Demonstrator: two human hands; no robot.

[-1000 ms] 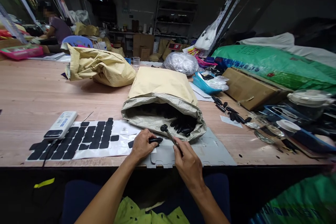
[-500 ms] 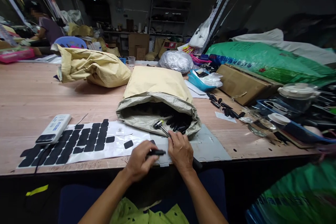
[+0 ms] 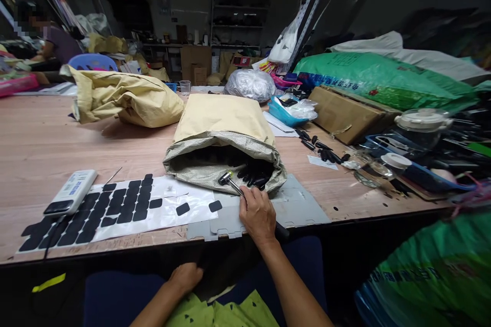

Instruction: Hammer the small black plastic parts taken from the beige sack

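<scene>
My right hand [image 3: 259, 214] is closed around a small hammer [image 3: 235, 186]; its metal head points into the mouth of a paper sack, and its black handle end sticks out behind my wrist. The tan sack [image 3: 226, 117] lies open towards me, with several black parts [image 3: 256, 173] inside. Below the table edge, over my lap, is my left hand [image 3: 187, 277]; its fingers are lost in shadow, so whether it holds anything is hidden. A grey board [image 3: 303, 204] lies under the sack's front, beside a white sheet of black stickers [image 3: 126, 202].
A white device [image 3: 72, 191] with a cable rests on the sticker sheet. Another tan sack [image 3: 134, 97] lies behind it. On the right are loose black parts [image 3: 326, 153], a cardboard box [image 3: 345, 112] and a lidded jar [image 3: 420, 130]. A person [image 3: 57, 43] sits far left.
My left hand has dropped from above the table edge down to my lap; the black part it held is out of sight. My right hand keeps the hammer. The view has shifted slightly.
</scene>
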